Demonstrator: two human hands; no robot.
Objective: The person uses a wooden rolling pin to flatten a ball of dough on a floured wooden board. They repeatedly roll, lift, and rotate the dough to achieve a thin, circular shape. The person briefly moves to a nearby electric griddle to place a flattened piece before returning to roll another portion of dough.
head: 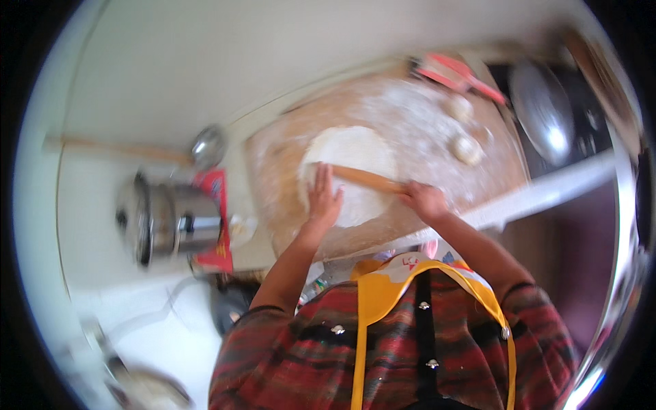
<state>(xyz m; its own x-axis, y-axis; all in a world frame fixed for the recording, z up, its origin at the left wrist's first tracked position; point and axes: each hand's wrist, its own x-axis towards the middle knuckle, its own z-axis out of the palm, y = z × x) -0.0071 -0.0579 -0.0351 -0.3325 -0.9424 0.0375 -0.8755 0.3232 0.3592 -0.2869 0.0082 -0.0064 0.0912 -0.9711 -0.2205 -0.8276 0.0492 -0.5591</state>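
A round, flat sheet of dough lies on a floured wooden board. Across it, slightly slanted, is a wooden rolling pin. My left hand rests with its fingers extended over the pin's left end, above the dough. At the pin's right end my right hand has its fingers closed around it, near the dough's right edge. Two dough balls, one nearer and one farther, sit on the right part of the board. Some edges are blurred.
A red brush or scoop-like tool lies at the board's far right corner. Beyond the board's right side is a metal wok or lid on a dark stove. To the left stand a lidded metal pot and a metal ladle.
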